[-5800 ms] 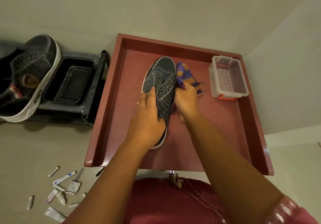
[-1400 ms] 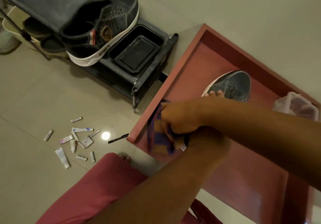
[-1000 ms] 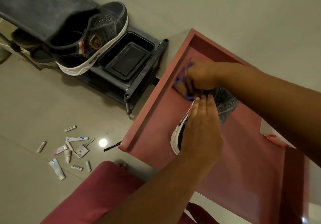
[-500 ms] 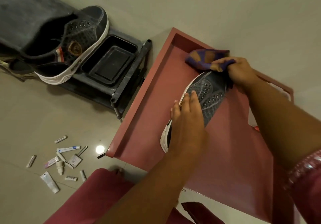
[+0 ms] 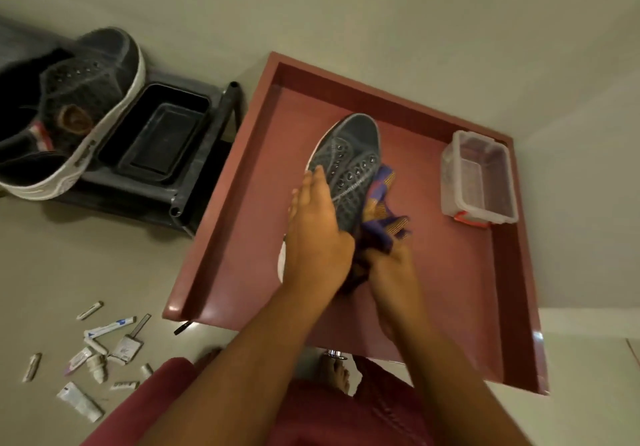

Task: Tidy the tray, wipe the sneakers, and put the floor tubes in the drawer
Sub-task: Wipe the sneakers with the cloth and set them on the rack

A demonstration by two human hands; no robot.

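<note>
Nearest the camera, at the bottom edge of the frame, red clothing (image 5: 311,418) covers the person's lap, and both forearms reach up from it toward frame centre.

Left hand (image 5: 317,238): laid flat on the heel half of the sneaker (image 5: 349,168), fingers straight and close together, pointing toward the toe. The thumb side meets the cloth. The hand presses the shoe; it does not wrap it.

Right hand (image 5: 391,265): fingers curled round a bunched purple-and-orange cloth (image 5: 379,203), held against the right flank of the sneaker beside the eyelets.

Sneaker: grey, white-soled, lying in the middle of the red drawer (image 5: 221,238), toe aimed at the upper right corner of the frame.

Tubes (image 5: 100,352): scattered on the floor at lower left, well apart from the drawer. A dark pen-like item (image 5: 181,327) lies just beside the drawer's near left corner.

Clear box (image 5: 479,177): stands in the drawer's far right corner, apart from the sneaker.

Farther off, at upper left, a black tray (image 5: 156,141) sits on a dark rack (image 5: 204,168). A second sneaker (image 5: 69,116) rests beside the tray, blurred.
</note>
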